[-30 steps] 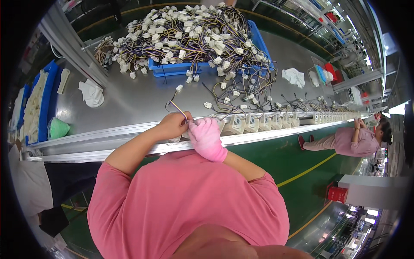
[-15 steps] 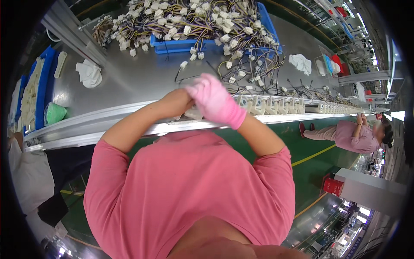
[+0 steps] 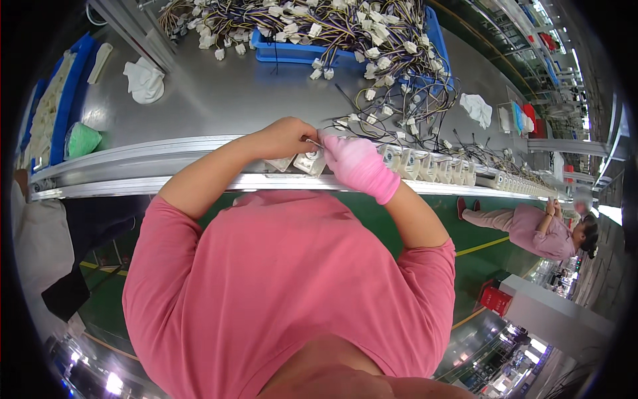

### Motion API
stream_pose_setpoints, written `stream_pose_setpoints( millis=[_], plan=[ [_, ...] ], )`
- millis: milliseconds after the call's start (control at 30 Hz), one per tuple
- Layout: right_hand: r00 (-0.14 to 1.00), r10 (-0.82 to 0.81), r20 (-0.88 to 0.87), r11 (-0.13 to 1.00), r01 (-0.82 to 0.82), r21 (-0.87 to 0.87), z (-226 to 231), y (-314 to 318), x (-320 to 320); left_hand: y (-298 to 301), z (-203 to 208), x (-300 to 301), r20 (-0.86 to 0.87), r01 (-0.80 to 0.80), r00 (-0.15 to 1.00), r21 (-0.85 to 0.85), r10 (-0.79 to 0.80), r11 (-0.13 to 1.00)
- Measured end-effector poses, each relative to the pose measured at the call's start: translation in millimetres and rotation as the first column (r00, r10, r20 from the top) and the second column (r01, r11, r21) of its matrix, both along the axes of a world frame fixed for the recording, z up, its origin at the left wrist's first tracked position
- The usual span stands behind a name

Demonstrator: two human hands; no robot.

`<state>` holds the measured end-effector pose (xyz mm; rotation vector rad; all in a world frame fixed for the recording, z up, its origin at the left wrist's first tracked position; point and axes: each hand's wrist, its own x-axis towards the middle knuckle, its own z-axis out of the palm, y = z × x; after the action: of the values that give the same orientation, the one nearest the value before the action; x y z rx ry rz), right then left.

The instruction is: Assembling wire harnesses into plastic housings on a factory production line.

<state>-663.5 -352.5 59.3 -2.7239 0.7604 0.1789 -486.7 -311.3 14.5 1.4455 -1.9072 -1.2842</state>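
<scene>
Right hand [image 3: 349, 158] is gloved in pink, deeper at cuff [image 3: 385, 189]. Plain pink shirt [image 3: 299, 266] is worn. Connectors [image 3: 315, 30] are seen white, wires [image 3: 335, 45] black and yellow. Tray [image 3: 269, 50]: blue. Floor [image 3: 435, 207]: green.

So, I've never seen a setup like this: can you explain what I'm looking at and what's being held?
There is no robot here: these are a person's own hands, seen from a fisheye camera worn on the head, looking down, so straight edges bend. The left hand is bare; the right hand wears a pink glove. They meet above a metal track with a row of pale housings. The left hand pinches a thin item, too small to identify. Beyond, on the grey table, wires with white connectors heap over a blue bin.
</scene>
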Motion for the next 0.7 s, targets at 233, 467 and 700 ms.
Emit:
stream_pose_setpoints(
  millis=[233,467,700],
  plan=[
    [0.974,0.015,-0.227,1.000,-0.019,-0.016,-0.7,3.6,2.0,-3.4,-11.5,3.0,-0.118,-0.004,0.993,0.076,0.013,0.997],
    [0.980,-0.146,-0.136,0.986,0.156,0.066,8.2,-12.6,10.3,4.3,-7.9,-4.8,-0.014,-0.098,0.995,0.024,0.098,0.995],
    [0.976,0.008,0.219,0.986,0.029,-0.166,-8.4,3.9,11.3,5.2,-9.2,-7.2,0.043,-0.121,0.992,-0.028,0.122,0.992]
  ],
)
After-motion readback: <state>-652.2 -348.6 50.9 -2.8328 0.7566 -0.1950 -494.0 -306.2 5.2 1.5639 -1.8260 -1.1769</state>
